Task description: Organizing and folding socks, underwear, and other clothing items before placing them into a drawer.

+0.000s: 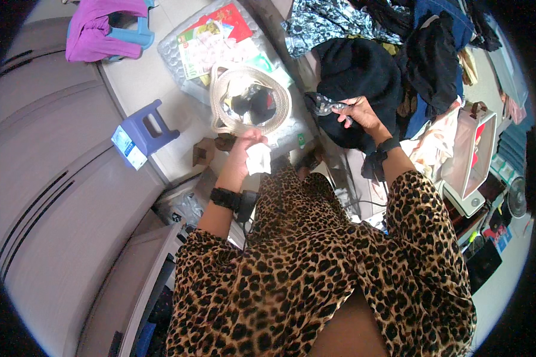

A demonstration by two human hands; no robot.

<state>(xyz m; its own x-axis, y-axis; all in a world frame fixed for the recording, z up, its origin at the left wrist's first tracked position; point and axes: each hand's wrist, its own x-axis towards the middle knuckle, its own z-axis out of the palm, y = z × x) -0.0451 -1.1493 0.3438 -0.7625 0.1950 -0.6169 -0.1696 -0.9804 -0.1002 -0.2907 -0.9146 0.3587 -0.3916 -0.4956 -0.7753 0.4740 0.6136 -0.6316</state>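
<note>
My left hand [244,154] holds a small crumpled white piece [259,159], cloth or paper. Its fingers are at the near rim of a round woven rope basket [282,96], perhaps touching it. Dark and patterned fabric [254,105] lies inside the basket. On the right, my right hand [361,115] pinches a dark patterned cloth [324,105] that sticks out to the left from its fingers. Below that cloth and beyond it lies a large black garment [362,76]. A black strap circles each of my wrists.
Under the basket is a silvery cushioned surface [178,51] with printed packets [201,51]. A purple-blue stool [145,134] and a blue stool draped with purple cloth [87,33] stand left. Clothes [429,67] pile up at right, near a white bin [462,147]. Grey cabinet doors [49,156] edge the left.
</note>
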